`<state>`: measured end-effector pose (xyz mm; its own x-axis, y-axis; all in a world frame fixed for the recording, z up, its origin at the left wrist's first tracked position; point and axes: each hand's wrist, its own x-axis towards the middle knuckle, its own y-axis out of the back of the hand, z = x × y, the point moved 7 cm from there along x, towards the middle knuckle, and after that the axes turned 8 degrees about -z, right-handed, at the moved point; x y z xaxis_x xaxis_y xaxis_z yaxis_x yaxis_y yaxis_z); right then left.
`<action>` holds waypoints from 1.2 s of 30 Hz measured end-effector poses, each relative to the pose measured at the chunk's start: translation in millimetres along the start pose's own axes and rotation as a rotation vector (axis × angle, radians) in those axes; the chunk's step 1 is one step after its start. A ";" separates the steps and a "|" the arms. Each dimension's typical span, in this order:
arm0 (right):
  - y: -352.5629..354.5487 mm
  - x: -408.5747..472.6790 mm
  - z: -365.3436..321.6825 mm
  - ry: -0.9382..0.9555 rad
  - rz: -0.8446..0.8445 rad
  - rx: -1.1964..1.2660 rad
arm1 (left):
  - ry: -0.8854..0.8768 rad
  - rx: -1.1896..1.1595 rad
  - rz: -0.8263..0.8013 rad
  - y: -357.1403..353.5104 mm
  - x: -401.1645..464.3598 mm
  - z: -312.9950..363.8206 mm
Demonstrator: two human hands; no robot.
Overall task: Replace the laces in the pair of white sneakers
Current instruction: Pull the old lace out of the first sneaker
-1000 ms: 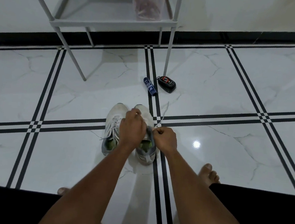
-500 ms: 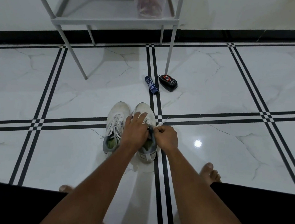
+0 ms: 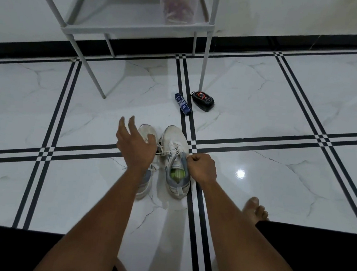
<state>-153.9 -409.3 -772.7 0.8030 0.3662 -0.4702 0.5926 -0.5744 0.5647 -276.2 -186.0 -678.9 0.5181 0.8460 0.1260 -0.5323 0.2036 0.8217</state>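
blue tube (image 3: pixel 183 103), black case (image 3: pixel 203 101), rack (image 3: pixel 136 30)

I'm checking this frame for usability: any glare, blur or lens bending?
Head view: bright glare spots on the glossy floor, another near the right edge; wide-angle bending curves the floor lines and rack legs; left hand slightly motion-softened; sneakers and right hand fairly sharp.

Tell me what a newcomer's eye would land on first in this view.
The pair of white sneakers standing side by side on the marble floor at centre draws the eye. The left hand hovers spread open over the left one, and the right hand is fisted at the collar of the right one, laces still threaded. Beyond them lie a blue tube and a black case by a grey rack.
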 end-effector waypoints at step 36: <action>-13.1 -4.4 -66.3 0.472 0.053 -0.552 | 0.194 -0.342 -0.505 -66.6 -51.4 -19.4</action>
<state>-161.0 -354.9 -733.0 0.6996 0.6964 -0.1601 0.3972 -0.1927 0.8973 -280.4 -233.5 -750.9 0.6476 0.6718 -0.3596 -0.4540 0.7191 0.5260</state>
